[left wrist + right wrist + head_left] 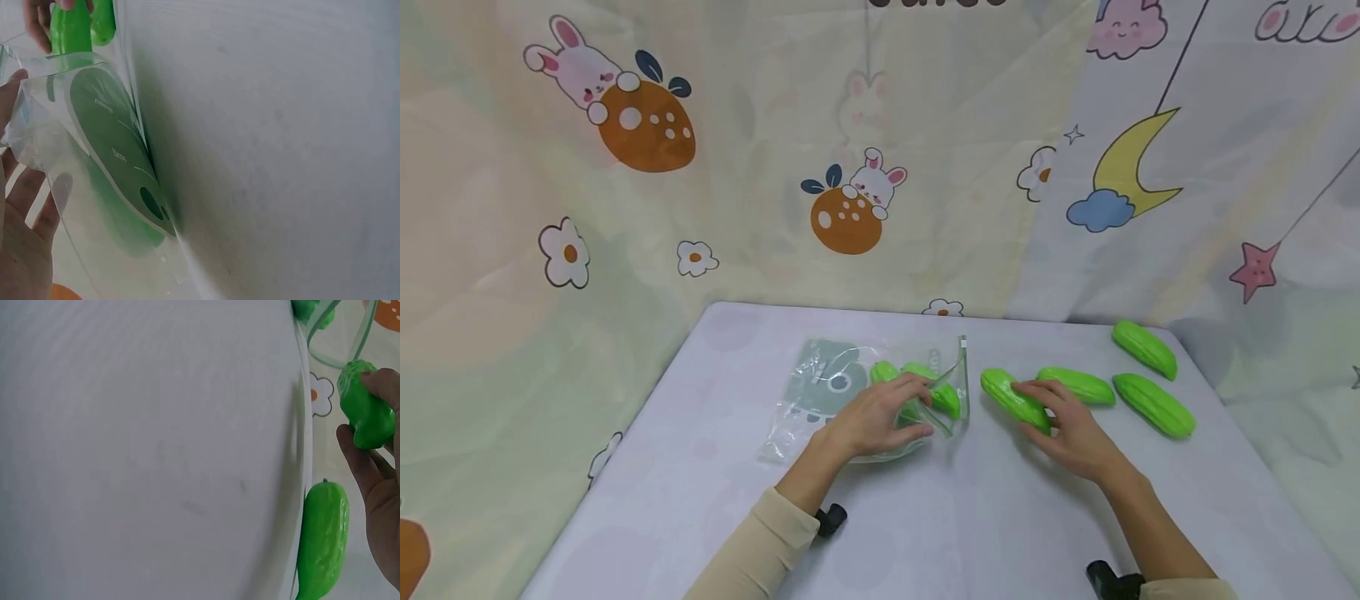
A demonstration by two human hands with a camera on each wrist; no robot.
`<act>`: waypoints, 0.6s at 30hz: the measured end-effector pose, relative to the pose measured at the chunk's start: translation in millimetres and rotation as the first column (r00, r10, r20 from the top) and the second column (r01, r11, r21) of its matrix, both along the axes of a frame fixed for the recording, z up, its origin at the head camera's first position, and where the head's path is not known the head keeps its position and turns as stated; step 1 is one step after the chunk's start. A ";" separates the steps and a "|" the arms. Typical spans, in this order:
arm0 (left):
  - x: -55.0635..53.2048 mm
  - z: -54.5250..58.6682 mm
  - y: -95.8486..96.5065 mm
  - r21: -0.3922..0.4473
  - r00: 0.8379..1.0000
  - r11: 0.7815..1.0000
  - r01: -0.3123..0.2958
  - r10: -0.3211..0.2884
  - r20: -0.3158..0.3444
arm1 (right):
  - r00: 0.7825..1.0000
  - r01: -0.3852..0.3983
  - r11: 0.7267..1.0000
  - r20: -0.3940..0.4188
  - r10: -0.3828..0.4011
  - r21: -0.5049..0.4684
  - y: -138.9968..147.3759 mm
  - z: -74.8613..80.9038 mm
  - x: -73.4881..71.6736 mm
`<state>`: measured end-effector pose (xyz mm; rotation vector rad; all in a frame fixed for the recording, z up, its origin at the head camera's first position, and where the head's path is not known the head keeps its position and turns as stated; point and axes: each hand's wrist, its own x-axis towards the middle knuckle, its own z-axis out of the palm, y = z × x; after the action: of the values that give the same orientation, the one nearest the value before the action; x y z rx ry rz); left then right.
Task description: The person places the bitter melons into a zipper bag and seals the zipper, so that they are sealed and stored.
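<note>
While left fingers (910, 390) grip clear bag (788, 435), 1 green vegetable (1007, 397) lies clamped between right fingers (1039, 392).

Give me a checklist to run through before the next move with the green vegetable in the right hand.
1. Grip: ok; the right hand grips the held vegetable.
2. Bag steadied: ok; the left hand holds the clear bag near its mouth.
3. Mouth parted: ok; the two edges of the bag's opening stand apart, on the side facing the held vegetable.
4. Path clear: ok; no loose vegetable lies between the held one and the bag.
5. Mouth unobstructed inside: not ok; a bagged vegetable lies close to the opening.
6. Exact count inside: cannot tell; the left hand hides part of the contents.
</note>
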<state>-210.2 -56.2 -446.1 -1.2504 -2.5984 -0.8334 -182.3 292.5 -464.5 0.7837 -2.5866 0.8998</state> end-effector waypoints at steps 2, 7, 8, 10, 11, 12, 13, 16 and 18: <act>0.3 0.0 -0.3 0.001 1.000 1.000 0.001 -0.001 0.004 | 1.000 -0.003 1.000 0.009 0.003 -0.010 -5.2 0.3 -1.9; 1.2 -0.3 -3.2 -0.003 1.000 1.000 -0.007 0.007 0.000 | 0.999 -0.026 0.999 0.043 0.028 -0.027 -20.9 0.7 -10.9; 1.4 -0.4 -3.6 -0.003 1.000 1.000 -0.009 0.009 -0.002 | 0.998 -0.031 0.999 0.052 0.032 -0.033 -23.8 0.9 -12.7; 1.4 -0.9 -3.4 0.002 1.000 1.000 -0.009 0.009 -0.006 | 0.997 -0.035 0.998 0.069 0.038 -0.043 -28.4 0.8 -15.7; 1.2 -1.3 -3.0 0.003 1.000 1.000 -0.006 0.006 -0.009 | 0.996 -0.034 0.998 0.077 0.038 -0.045 -30.0 0.6 -16.5; 1.0 -1.6 -2.2 0.006 1.000 1.000 0.000 0.000 -0.009 | 0.995 -0.031 0.998 0.088 0.035 -0.049 -31.1 0.1 -17.1; 0.7 -2.0 -1.3 0.008 1.000 1.000 0.006 -0.006 -0.013 | 0.995 -0.026 0.998 0.098 0.030 -0.049 -31.8 -0.3 -17.6; 0.2 -2.5 0.9 0.009 1.000 1.000 0.015 -0.015 -0.026 | 0.992 -0.016 0.999 0.126 0.021 -0.043 -33.1 -1.4 -18.7; 0.3 -2.2 1.8 0.010 0.999 1.000 0.015 -0.014 -0.032 | 0.990 -0.013 0.999 0.143 0.019 -0.042 -34.0 -1.4 -19.7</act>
<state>-209.8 -54.4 -448.3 -1.2708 -2.5596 -0.8212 -202.0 258.4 -465.9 0.7554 -2.6784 1.0468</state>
